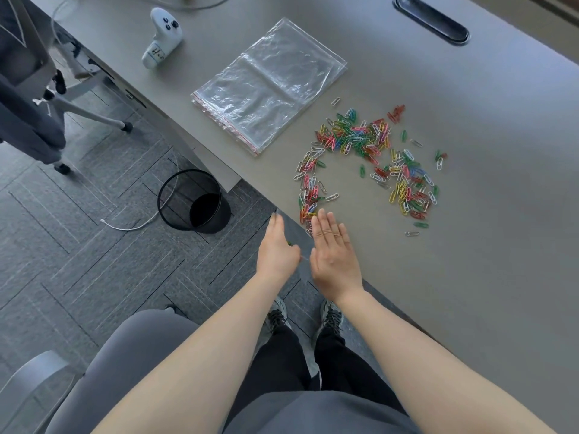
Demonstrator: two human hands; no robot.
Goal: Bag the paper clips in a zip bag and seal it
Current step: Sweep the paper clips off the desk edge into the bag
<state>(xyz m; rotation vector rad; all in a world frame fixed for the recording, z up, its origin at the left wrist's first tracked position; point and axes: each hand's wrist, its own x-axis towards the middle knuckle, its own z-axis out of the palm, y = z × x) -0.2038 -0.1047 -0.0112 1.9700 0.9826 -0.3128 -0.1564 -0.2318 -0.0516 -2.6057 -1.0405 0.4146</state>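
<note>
Head view
Forearms: both bare, reaching forward from the bottom edge, over the person's dark trousers and laced shoes (pixel 331 317).
Left hand (pixel 277 250): at the near edge of the counter (pixel 488 245), just off it over the floor; fingers straight and together, edge-on. Whether a green speck at its thumb side is a clip, cannot tell.
Right hand (pixel 335 256): beside the left, nearly touching it, flat with fingers extended and together, fingertips at the nearest clips.
Paper clips (pixel 369 161): loose, many colours, spread on the counter in a rough ring beyond the right hand; a few strays lie apart from the ring.
Zip bag (pixel 271 86): clear, flat and wrinkled, red-striped seal edge toward the counter's near edge; lies beyond the paper clips, close to them but apart. No clips seen inside.
Controller (pixel 163 36): white, on the counter beyond the zip bag.
Cable slot (pixel 430 18): dark oval in the counter, far from the paper clips.
Waste bin (pixel 195 200): black mesh, on the carpeted floor left of the paper clips.
</note>
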